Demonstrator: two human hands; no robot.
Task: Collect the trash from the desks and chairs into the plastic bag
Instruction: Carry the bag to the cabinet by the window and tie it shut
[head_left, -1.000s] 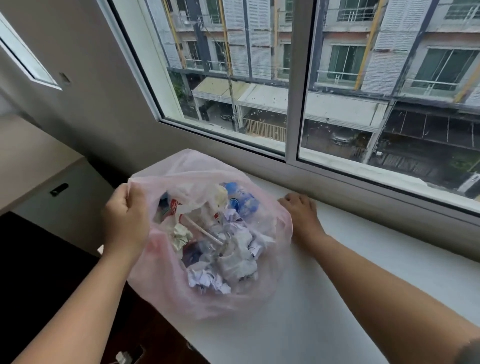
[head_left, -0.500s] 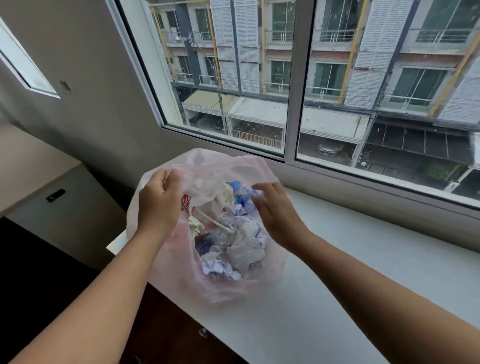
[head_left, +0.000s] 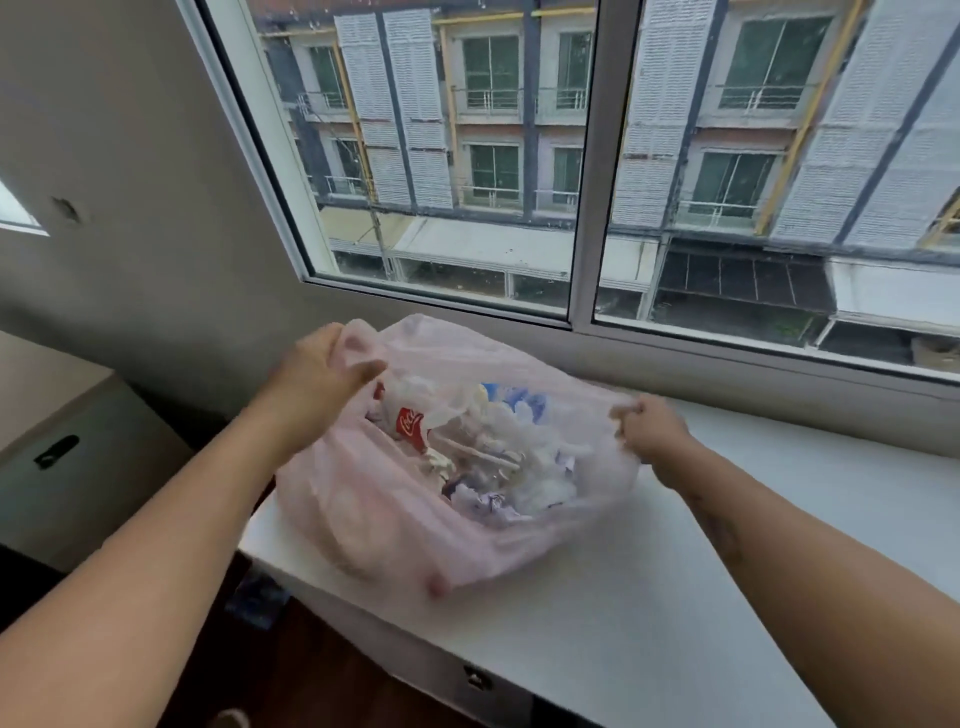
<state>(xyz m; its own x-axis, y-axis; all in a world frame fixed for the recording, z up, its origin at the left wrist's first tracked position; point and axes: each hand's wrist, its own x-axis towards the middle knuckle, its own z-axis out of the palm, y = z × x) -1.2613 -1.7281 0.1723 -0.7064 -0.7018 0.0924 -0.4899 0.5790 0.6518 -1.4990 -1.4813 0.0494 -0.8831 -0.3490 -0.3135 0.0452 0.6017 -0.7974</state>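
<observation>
White desk (head_left: 649, 613) top fills the near right of the view, with both bare forearms reaching out over it. The plastic bag (head_left: 384, 519) sits at the desk's left end, its belly bulging close to the near left corner and its mouth opening toward the back edge.

It is thin, pale pink film, see-through enough to show what is inside. The left hand (head_left: 317, 379) grips the rim on the left side, fingers curled with film gathered over them. The right hand (head_left: 649, 431) pinches the opposite side of the rim between thumb and bent fingers, so the mouth is drawn wide and taut between the two hands.

The trash (head_left: 498, 462) inside is mostly crumpled white paper and tissue, plus a red-labelled wrapper (head_left: 410, 423) and something blue that is too blurred to name.

The load looks light and loose, and the film is soft, slippery and easy to tear. The best hold is probably a gathered handful of rim on each side, not a single layer, which could stretch or slip. Lifting by one side alone could tip paper out of the open mouth.

Beyond the bag, the wall rises from the desk's back edge to a wide window (head_left: 441, 156).
</observation>
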